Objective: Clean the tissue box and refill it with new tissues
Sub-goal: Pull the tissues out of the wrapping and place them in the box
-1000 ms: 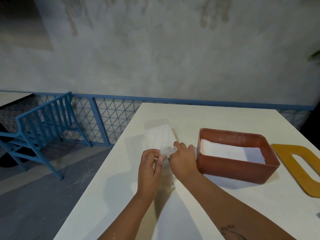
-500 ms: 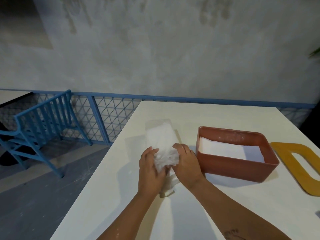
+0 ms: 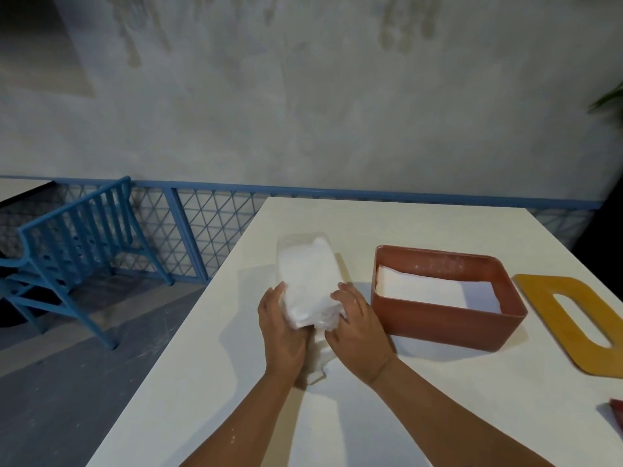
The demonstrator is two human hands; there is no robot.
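Both hands are clamped on the near end of a long white pack of tissues in clear plastic wrap (image 3: 308, 281) lying on the white table (image 3: 404, 416), the left hand (image 3: 283, 332) gripping one side and the right hand (image 3: 359, 335) the other, I'd say to work the wrapper open. Just beside it on the right sits the open reddish-brown plastic tissue box (image 3: 448, 321), some white sheets in its bottom, with its yellow slotted lid (image 3: 573, 325) laid aside, leaving the box free for filling.

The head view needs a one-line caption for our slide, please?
Both hands, left hand and right hand, grip a plastic-wrapped tissue pack beside the open red tissue box.
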